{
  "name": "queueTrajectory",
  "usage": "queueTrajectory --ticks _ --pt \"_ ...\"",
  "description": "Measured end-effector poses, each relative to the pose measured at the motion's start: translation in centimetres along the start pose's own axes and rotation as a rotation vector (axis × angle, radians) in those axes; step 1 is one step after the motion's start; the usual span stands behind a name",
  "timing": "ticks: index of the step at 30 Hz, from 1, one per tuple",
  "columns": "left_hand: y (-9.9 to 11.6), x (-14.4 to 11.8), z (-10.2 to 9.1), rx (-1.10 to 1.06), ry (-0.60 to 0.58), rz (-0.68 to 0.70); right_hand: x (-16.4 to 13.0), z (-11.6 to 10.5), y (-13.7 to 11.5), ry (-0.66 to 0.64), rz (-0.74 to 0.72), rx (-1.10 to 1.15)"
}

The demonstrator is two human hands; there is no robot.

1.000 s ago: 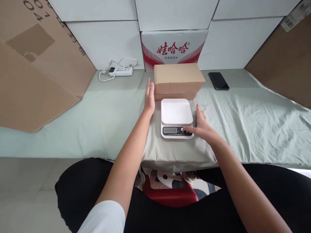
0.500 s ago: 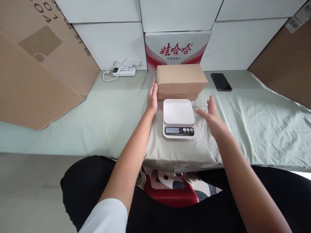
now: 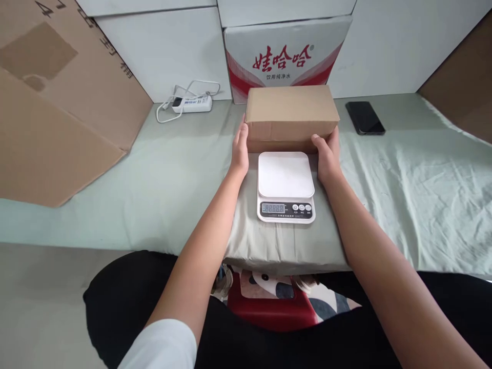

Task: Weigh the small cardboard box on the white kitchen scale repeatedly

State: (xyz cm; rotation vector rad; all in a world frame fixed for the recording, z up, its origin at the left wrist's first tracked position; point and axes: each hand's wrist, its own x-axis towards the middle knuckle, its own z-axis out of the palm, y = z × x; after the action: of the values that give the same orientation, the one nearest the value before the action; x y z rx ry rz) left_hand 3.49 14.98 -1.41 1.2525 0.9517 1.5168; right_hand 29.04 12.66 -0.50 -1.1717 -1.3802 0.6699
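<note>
A brown cardboard box [image 3: 292, 105] is held between my two hands, just behind the kitchen scale. On its left side my left hand [image 3: 240, 148] presses with the fingers along the cardboard. My right hand [image 3: 328, 154] grips the lower right corner, its thumb on the front face and its other fingers partly hidden behind the side. Nearer to me lies the white kitchen scale [image 3: 285, 175] with a bare platform; segments show on its lit display.
Behind the box stands a white and red printed carton [image 3: 284, 56]. A white power bank [image 3: 196, 104] with a cable lies at the back left, a black phone [image 3: 365, 118] at the back right. A large cardboard sheet [image 3: 69, 113] borders the left side.
My right hand has moved from open air beside the scale onto the box's right side. The scale's blank display now shows segments. The camera view has shifted slightly.
</note>
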Motion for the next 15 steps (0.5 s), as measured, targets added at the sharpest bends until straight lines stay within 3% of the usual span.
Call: queueTrajectory --ticks 15 --pt "-0.03 -0.30 -0.48 -0.032 -0.007 -0.008 -0.04 -0.03 -0.95 -0.028 0.031 0.014"
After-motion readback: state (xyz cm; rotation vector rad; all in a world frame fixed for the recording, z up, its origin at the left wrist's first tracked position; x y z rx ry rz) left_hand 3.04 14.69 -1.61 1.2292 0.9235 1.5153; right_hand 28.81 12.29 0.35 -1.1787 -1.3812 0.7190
